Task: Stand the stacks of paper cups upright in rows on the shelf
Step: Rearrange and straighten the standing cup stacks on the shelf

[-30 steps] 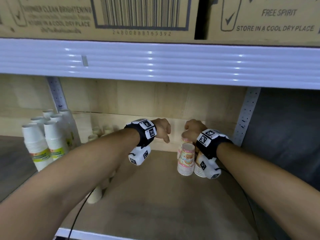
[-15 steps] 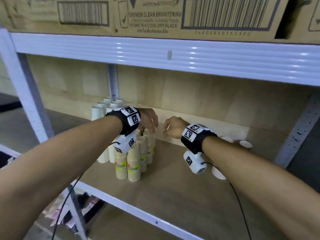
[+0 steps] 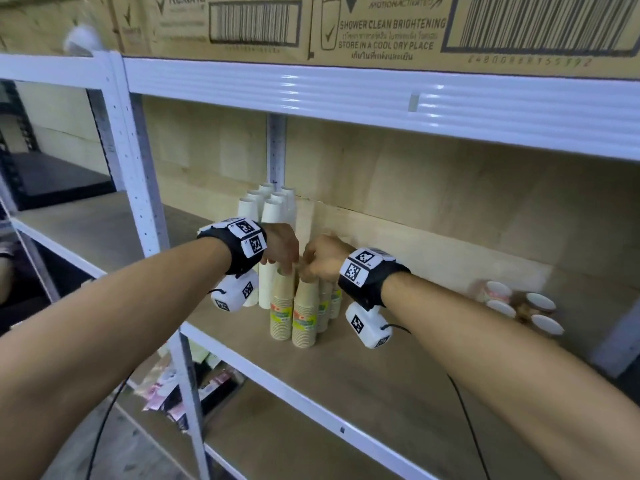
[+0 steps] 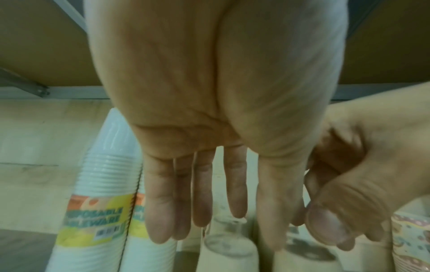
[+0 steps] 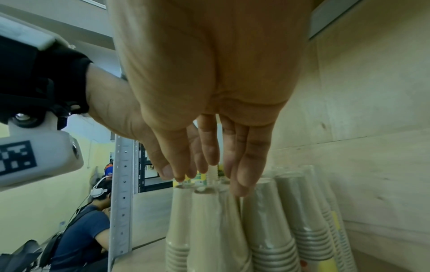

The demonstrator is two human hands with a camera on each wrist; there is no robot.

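Several wrapped stacks of brown paper cups (image 3: 304, 317) stand upright mid-shelf, with taller white stacks (image 3: 268, 211) behind them to the left. My left hand (image 3: 282, 252) hovers over the brown stacks, its straight fingers (image 4: 202, 202) pointing down at their tops (image 4: 230, 248). My right hand (image 3: 320, 259) is beside it, with loosely bent fingers (image 5: 209, 156) touching the tops of the brown stacks (image 5: 207, 230). Neither hand holds anything. Stacks of patterned cups (image 3: 498, 296) stand at the far right.
The wooden shelf board (image 3: 381, 375) is bare in front and between the brown and patterned cups. A white post (image 3: 138, 168) stands left, and a white beam (image 3: 346, 95) with cardboard boxes (image 3: 346, 29) runs overhead. A seated person (image 5: 86, 230) is beyond the post.
Both hands moved left from the patterned cups to the brown stacks, and the view swung left with them. The right hand came in beside the left.
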